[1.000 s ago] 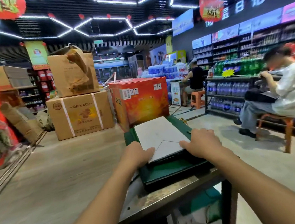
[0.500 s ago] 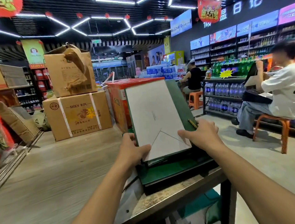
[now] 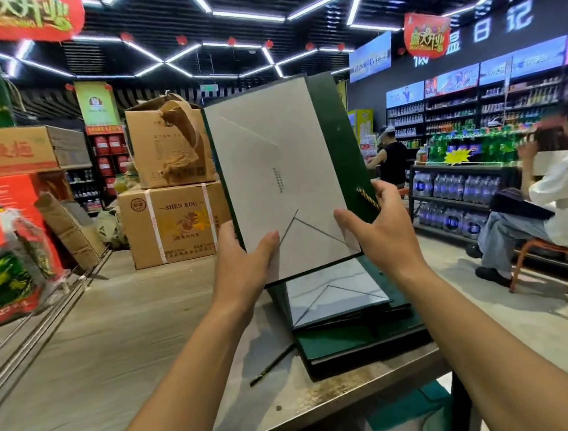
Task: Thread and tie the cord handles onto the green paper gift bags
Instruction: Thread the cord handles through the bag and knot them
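I hold a flat folded green gift bag (image 3: 330, 132) upright above the table, its white folded bottom panel facing me. My left hand (image 3: 245, 256) grips its lower left edge, thumb on the white panel. My right hand (image 3: 376, 228) grips the lower right edge, thumb in front and fingers behind. A short piece of twisted green-and-gold cord (image 3: 367, 198) lies against the bag by my right fingers. Below lies a stack of more flat green bags (image 3: 351, 333) on the table. A loose cord (image 3: 271, 366) rests on the table left of the stack.
The metal table (image 3: 122, 349) stretches left and ends at a near right edge. Cardboard boxes (image 3: 173, 221) stand at its far side and packaged goods (image 3: 2, 267) at the left. A person on an orange stool (image 3: 562, 191) sits at right, before drink shelves.
The top bag has been lifted off the stack by both hands and tipped from flat to upright, higher than half a second ago. The stack's following bag is uncovered.
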Motion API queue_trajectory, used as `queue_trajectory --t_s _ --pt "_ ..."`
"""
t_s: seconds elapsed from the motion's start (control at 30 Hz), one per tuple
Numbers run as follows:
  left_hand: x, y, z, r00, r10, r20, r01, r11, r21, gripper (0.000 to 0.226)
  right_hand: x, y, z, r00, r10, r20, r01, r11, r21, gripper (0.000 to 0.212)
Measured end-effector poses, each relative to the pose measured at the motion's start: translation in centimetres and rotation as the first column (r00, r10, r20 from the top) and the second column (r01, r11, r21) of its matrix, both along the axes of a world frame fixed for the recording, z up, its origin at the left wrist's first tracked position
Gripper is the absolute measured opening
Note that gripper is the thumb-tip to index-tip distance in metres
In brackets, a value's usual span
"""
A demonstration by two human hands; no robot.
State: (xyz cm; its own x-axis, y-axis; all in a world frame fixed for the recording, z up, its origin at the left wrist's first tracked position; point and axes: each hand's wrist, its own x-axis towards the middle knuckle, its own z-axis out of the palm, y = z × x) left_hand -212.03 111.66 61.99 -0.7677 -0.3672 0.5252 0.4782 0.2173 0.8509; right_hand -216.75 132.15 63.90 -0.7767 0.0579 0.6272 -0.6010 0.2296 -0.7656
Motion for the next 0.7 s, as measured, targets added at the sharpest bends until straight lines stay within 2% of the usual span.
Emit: queue_trajectory --t_s 0.13,0.3,0.5,0.7 --pt "1.2 -2.1 1.5 0.998 0.045 -0.051 -0.043 0.998 0.037 0.038 0.8 -2.6 2.4 0.992 0.004 -0.124 -0.004 1.000 0.002 0.061" --pt "2.8 -6.0 3.2 0.993 0.076 -0.090 -0.069 0.994 0.081 0.040 1.3 -6.5 4.4 0.984 0.089 -0.151 -0.086 0.996 0.027 0.062" --pt "5.6 -11.7 2.8 0.982 0.181 -0.054 -0.179 0.983 0.023 0.041 1.3 -12.8 2.4 0.984 0.168 -0.064 -0.166 0.986 0.034 0.062" --pt "7.8 -17.2 -0.5 0.942 0.323 0.091 -0.322 0.947 -0.026 0.038 2.4 -18.7 -1.5 0.961 0.253 0.113 -0.261 0.963 0.061 0.065"
